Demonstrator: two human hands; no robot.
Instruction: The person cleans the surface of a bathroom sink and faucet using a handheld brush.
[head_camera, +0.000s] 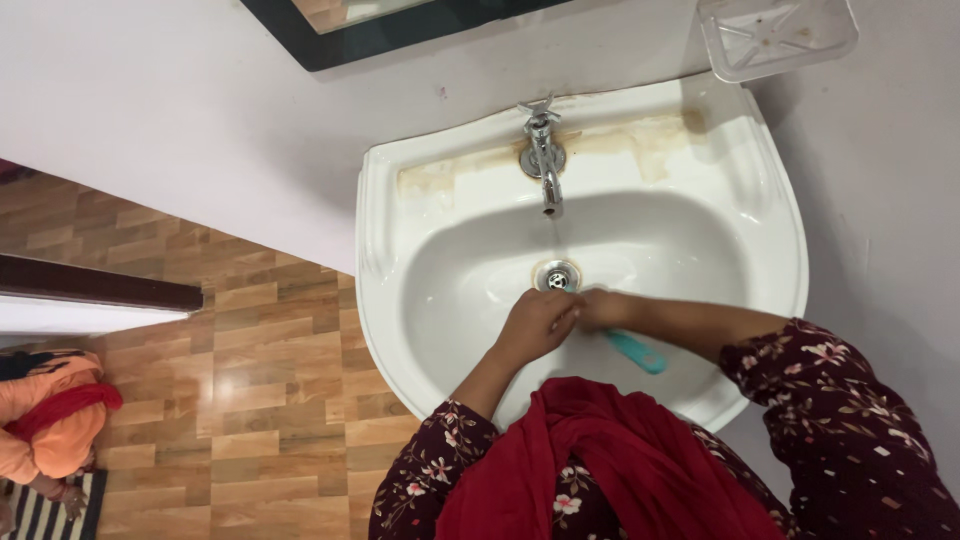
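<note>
Both my hands are down in the bowl of a white wall-hung washbasin (770, 250), just in front of the metal drain (557, 275). My right hand (605, 308) grips a teal plastic handle (637, 351), likely a brush, whose end sticks out toward me. My left hand (535, 322) is curled and pressed against the right hand at the head of that tool, which is hidden. A chrome tap (543, 160) stands above the drain; a thin stream seems to fall from it.
A clear plastic soap dish (775, 35) hangs on the wall at the upper right. A dark-framed mirror (400, 35) is above the basin. Brown stains mark the basin ledge. Wood-look tile floor (250, 400) lies left, with another person in orange (50, 420) at the lower left.
</note>
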